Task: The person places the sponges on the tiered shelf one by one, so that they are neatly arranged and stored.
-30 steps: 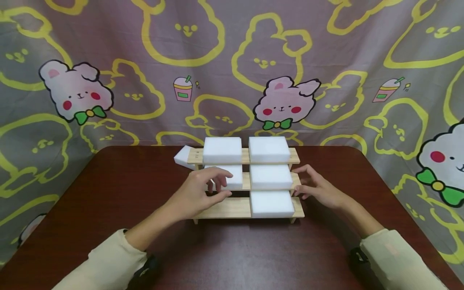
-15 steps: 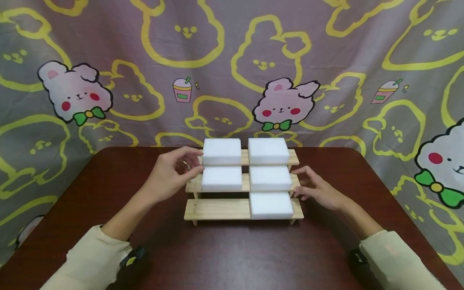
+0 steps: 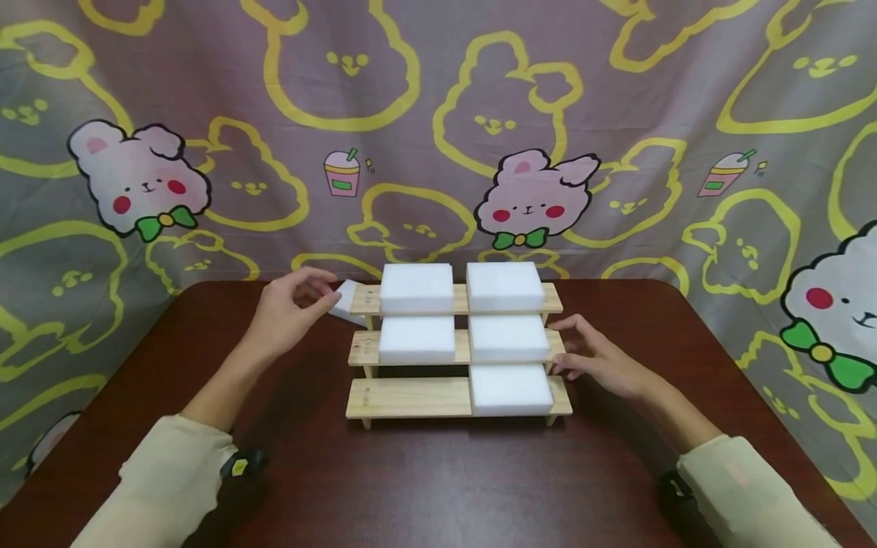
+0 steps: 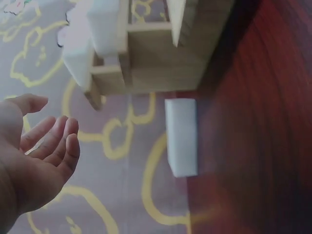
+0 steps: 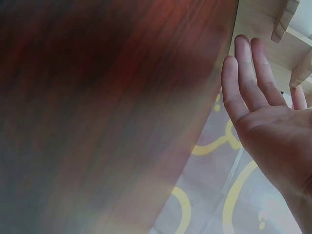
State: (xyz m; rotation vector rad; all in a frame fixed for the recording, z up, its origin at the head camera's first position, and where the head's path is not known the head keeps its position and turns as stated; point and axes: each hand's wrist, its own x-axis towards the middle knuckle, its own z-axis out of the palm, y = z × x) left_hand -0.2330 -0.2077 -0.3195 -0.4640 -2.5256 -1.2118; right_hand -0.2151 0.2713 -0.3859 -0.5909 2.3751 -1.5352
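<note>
A three-tier wooden rack [image 3: 414, 397] stands on the table with white foam blocks on its tiers. Two blocks sit on the top tier, two on the middle, and one block [image 3: 511, 388] at the right of the bottom tier. Another white block [image 4: 181, 137] lies on the table behind the rack's left end, partly hidden by it in the head view. My left hand [image 3: 286, 310] is at that block's left, fingers loosely bent and nothing in them; the left wrist view shows a gap between. My right hand [image 3: 603, 361] has its fingertips at the rack's right end, fingers mostly straight.
The dark red-brown table [image 3: 438, 479] reaches back to a patterned curtain [image 3: 425, 137] with rabbit drawings. The left half of the bottom tier is bare wood.
My left hand has moved left and back, from in front of the rack to beside the block behind it. My right hand has stayed at the rack's right end.
</note>
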